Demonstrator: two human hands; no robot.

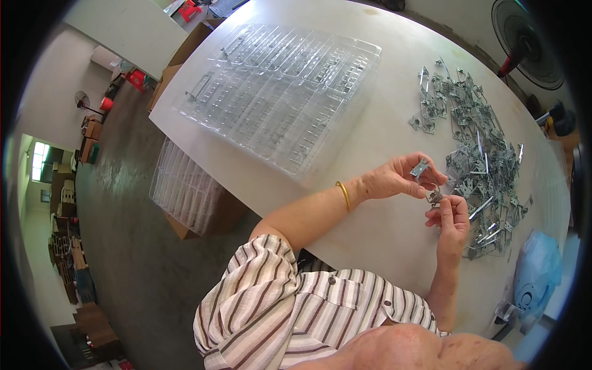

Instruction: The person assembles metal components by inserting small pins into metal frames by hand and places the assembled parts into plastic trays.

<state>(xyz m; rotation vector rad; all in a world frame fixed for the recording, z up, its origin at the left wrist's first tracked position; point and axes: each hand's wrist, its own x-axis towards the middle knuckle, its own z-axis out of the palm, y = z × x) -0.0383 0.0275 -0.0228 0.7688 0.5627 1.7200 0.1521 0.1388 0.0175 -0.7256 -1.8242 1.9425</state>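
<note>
My left hand [401,175], with a gold bangle [343,196] at its wrist, is closed around a small metal bracket [419,168] above the white table. Just below it, my right hand [452,217] pinches a small metal part [435,197]. The two hands almost meet, and I cannot tell whether their parts are joined. Beside them on the right lies a long pile of loose metal brackets [484,154], tangled with thin rods.
Clear plastic trays [277,92] with metal parts in their slots lie on the white table [345,222]. More clear trays [185,185] rest on a cardboard box [228,213] below its left edge. A blue plastic bag [538,271] sits at right; a black fan [527,46] stands beyond.
</note>
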